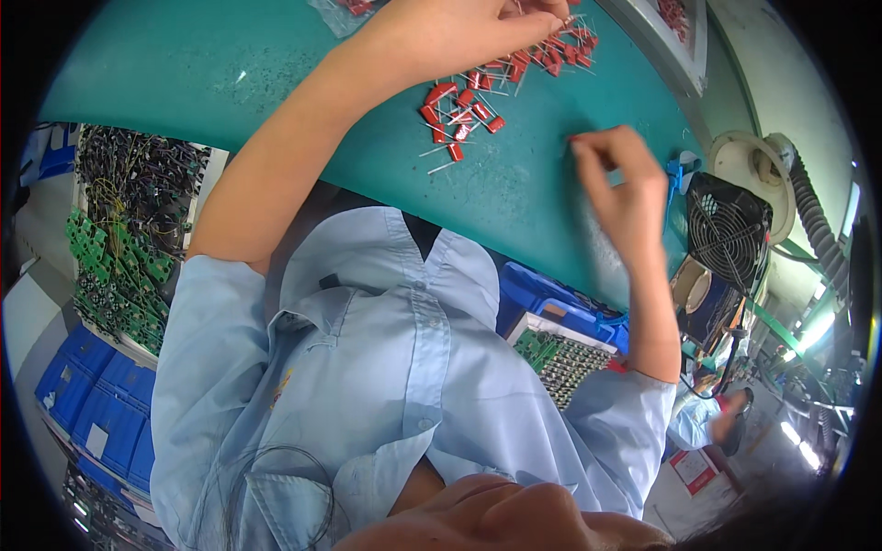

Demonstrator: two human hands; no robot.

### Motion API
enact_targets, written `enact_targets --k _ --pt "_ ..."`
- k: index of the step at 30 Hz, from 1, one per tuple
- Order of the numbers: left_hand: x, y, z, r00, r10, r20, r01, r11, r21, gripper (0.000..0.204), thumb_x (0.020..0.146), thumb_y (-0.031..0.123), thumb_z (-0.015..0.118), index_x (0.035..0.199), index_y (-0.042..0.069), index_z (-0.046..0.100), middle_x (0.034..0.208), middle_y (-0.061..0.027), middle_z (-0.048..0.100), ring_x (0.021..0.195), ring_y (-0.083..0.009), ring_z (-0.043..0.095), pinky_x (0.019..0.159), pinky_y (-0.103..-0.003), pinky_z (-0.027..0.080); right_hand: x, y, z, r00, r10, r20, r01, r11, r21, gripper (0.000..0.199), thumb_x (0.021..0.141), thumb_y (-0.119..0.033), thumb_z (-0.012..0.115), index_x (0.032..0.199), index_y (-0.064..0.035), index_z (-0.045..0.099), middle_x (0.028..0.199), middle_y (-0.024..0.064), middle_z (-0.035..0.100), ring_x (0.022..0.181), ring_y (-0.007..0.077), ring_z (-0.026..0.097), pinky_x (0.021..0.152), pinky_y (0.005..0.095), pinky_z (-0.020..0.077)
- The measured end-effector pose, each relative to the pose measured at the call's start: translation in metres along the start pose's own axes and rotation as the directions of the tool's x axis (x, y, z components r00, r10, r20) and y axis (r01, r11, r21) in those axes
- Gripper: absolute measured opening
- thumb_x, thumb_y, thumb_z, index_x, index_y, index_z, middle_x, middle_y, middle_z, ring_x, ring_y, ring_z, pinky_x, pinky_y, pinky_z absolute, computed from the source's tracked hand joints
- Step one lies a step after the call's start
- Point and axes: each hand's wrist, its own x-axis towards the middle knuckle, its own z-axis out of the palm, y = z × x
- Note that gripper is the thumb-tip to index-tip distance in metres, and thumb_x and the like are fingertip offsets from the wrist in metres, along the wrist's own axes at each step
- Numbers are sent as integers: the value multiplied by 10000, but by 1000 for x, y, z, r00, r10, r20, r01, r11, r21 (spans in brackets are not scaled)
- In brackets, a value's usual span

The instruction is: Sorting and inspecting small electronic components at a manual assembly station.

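Observation:
Red capacitors [462, 119] with long bare wire leads lie loose on the green table mat [524, 188], and more are heaped farther back. My left hand [478, 32] reaches across to that far heap, its fingers curled together at the upper edge of the view. Whatever they pinch is hidden. To the right, my right hand [629, 179] is raised over the mat, apart from the heap. Its thumb and forefinger are bent toward each other, with a speck of red at the tips, too small to name.
A clear bag [342, 14] with red parts lies at the far left. Right of the mat stand a black fan [729, 228] and a ribbed hose [818, 216]. Green circuit boards [119, 266] and blue bins [115, 404] sit at left, below the table. Another person [698, 422] is behind at right.

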Motion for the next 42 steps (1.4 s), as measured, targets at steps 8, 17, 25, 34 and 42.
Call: enact_targets --k 8,17,25,34,42 --pt "-8 23 -18 996 -69 54 69 998 0 141 932 102 653 990 -17 700 882 -88 705 729 -180 606 686 -298 501 134 96 -67 853 337 -398 -297 941 159 250 926 -248 766 1047 -31 793 837 38 745 721 105 628 676 224 476" --pt "7 -21 -4 934 329 -139 -336 941 -30 151 917 100 645 993 -15 707 878 -96 713 731 -197 616 694 -314 513 60 0 -5 985 -82 151 36 957 288 131 871 -50 757 1002 -41 747 979 57 710 859 169 633 778 274 507" --pt "1 1 -9 987 145 -72 -148 988 -35 151 916 99 644 992 -10 715 879 -95 719 731 -201 620 696 -320 515 42 -28 17 921 -129 366 49 974 220 171 860 -27 742 1027 -19 704 990 82 622 880 238 587 790 338 482" --pt "14 -17 -4 989 145 -24 -146 988 -56 152 917 100 644 992 -11 716 868 -85 719 721 -180 613 687 -306 509 24 -30 0 978 -71 198 27 975 219 57 896 -14 710 950 -1 698 881 61 604 779 190 561 696 302 467" --pt "19 -9 4 940 326 -97 -333 941 -65 149 923 104 644 986 -14 711 865 -76 715 713 -162 602 679 -287 502 -6 -18 -12 828 475 299 -555 772 311 49 928 -14 692 886 12 690 831 48 594 718 146 523 628 283 443"
